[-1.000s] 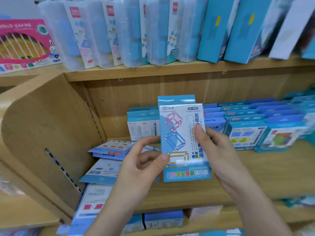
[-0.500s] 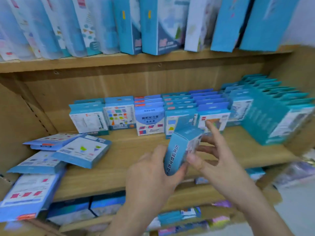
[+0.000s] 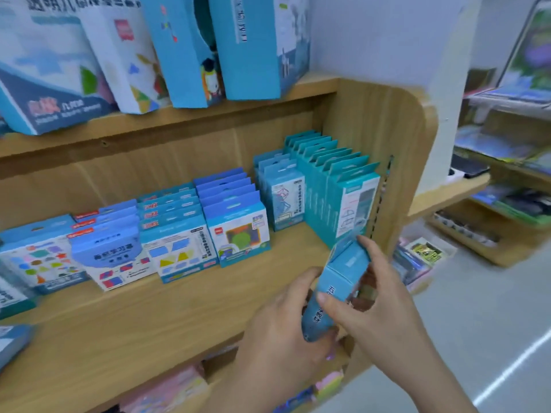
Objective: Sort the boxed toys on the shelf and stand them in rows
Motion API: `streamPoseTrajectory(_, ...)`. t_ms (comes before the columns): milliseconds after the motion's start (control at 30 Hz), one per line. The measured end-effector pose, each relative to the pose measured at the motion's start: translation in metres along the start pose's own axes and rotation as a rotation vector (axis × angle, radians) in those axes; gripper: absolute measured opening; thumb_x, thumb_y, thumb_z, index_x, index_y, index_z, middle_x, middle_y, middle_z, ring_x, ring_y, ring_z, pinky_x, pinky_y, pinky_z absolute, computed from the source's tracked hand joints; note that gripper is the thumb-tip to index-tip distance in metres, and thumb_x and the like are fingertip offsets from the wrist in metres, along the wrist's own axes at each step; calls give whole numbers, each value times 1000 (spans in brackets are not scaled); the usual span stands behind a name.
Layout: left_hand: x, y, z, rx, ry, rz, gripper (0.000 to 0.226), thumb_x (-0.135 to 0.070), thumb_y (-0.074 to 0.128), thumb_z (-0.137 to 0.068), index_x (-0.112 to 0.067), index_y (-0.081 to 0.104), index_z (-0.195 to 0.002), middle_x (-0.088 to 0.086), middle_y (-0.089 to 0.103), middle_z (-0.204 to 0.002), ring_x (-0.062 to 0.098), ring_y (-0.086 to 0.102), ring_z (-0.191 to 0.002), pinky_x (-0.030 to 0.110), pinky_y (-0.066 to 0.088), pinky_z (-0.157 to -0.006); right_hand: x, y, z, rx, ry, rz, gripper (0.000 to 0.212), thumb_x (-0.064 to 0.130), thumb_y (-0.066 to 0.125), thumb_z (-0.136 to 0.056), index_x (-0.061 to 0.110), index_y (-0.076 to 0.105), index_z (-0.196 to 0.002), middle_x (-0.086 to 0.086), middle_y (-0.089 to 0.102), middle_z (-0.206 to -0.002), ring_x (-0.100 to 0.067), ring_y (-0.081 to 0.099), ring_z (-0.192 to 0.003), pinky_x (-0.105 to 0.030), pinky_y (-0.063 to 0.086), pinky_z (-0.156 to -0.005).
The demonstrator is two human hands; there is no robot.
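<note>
Placement is in hand: the box [image 3: 337, 281] is clamped between left hand [image 3: 280, 341] and right hand [image 3: 387, 311], tilted over the shelf [image 3: 149, 323] front. Next, it should probably be uprighted and stood before the matching row [image 3: 283, 198].

wood grain and printed card

showing pale wood grain, smooth and matt, across the shelf board [image 3: 149, 323] and the side panel [image 3: 387, 120]. looking like thin printed card, faintly glossy, on the held box [image 3: 343, 272] and the standing boxes [image 3: 235, 231]. catching a bright streak on the smooth, shiny grey floor [image 3: 492, 323].
</note>
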State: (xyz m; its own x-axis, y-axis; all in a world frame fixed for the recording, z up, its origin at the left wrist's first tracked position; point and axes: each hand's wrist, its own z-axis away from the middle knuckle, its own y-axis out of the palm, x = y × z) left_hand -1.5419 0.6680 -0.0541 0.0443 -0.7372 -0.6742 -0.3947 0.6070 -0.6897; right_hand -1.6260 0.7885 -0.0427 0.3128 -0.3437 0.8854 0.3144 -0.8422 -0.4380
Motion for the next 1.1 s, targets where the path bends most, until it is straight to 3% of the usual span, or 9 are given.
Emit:
streamPoseTrajectory(233, 36, 10, -72, -191, -93, -25, 43, -51, 53, -74, -38, 38, -113, -7, 69, -99, 20, 66, -85, 37, 52, -66, 7, 9, -66, 45, -128, 271, 88, 64, 61, -68, 46, 17, -142, 18, 32, -117, 4, 37, -109, -20, 39, -87)
streamPoseTrajectory(367, 65, 19, -123, -270, -166, -147, 48, -31, 60, -89, -19, 34, -127, 5, 67, -106, 30, 65, -91, 36, 46, -65, 7, 11, -113, -90, -379, 626, 62, 44, 60, -82, 25, 41, -138, -2, 45, -127, -20, 44, -118, -33, 47, -91)
streamPoseTrajectory(500, 86, 40, -159, -230, -249, -133, 63, -23, 56, -91, -16, 21, -143, 6, 61, -124, 29, 61, -104, 38, 46, -78, 4, 20, -148, -49, -468, 706, 47, 31, 61, -84, 20, 52, -129, -3, 53, -127, -23, 52, -114, -36, 52, -85)
streamPoseTrajectory(667, 98, 61, -180, -329, -259, -39, 73, -21, 56, -92, -18, 11, -150, 5, 41, -144, 20, 45, -126, 32, 42, -100, -14, 49, -166, 112, -534, 762, 46, 25, 56, -85, 16, 51, -130, -7, 48, -140, -26, 45, -130, -36, 46, -98)
streamPoseTrajectory(733, 101, 70, -184, -373, -253, -148, 78, -18, 59, -91, -14, 9, -149, 9, 34, -149, 20, 37, -133, 25, 35, -104, -17, 56, -173, 117, -551, 804, 52, 23, 63, -83, 11, 50, -132, -12, 47, -142, -29, 42, -133, -39, 39, -103)
streamPoseTrajectory(833, 109, 85, -187, -319, -212, -425, 71, -12, 56, -92, -3, 15, -149, 21, 28, -151, 31, 32, -138, 40, 36, -109, -16, 62, -183, 83, -598, 857, 51, 16, 58, -82, 4, 50, -131, -20, 51, -137, -34, 45, -130, -46, 42, -103)
streamPoseTrajectory(933, 112, 88, -189, -341, -351, -269, 78, -28, 53, -94, -10, 2, -152, 7, 28, -154, 19, 38, -135, 31, 41, -103, -13, 59, -191, 48, -711, 856, 54, 15, 33, -79, -2, 56, -124, -25, 59, -125, -39, 54, -121, -47, 38, -106)
streamPoseTrajectory(1033, 104, 90, -187, -381, -365, -25, 86, -69, 51, -76, -37, 17, -148, -2, 45, -144, 17, 51, -124, 39, 47, -99, 1, 54, -199, 43, -783, 917, 41, 12, 53, -71, -4, 68, -106, -24, 67, -108, -39, 63, -105, -43, 37, -100)
streamPoseTrajectory(1100, 105, 97, -189, -431, -341, 12, 102, -86, 47, -55, -39, 29, -145, -6, 49, -140, 16, 51, -125, 41, 44, -102, 15, 53, -205, 175, -688, 1056, 55, 17, 65, -76, -6, 56, -125, -27, 55, -129, -40, 49, -124, -45, 32, -109)
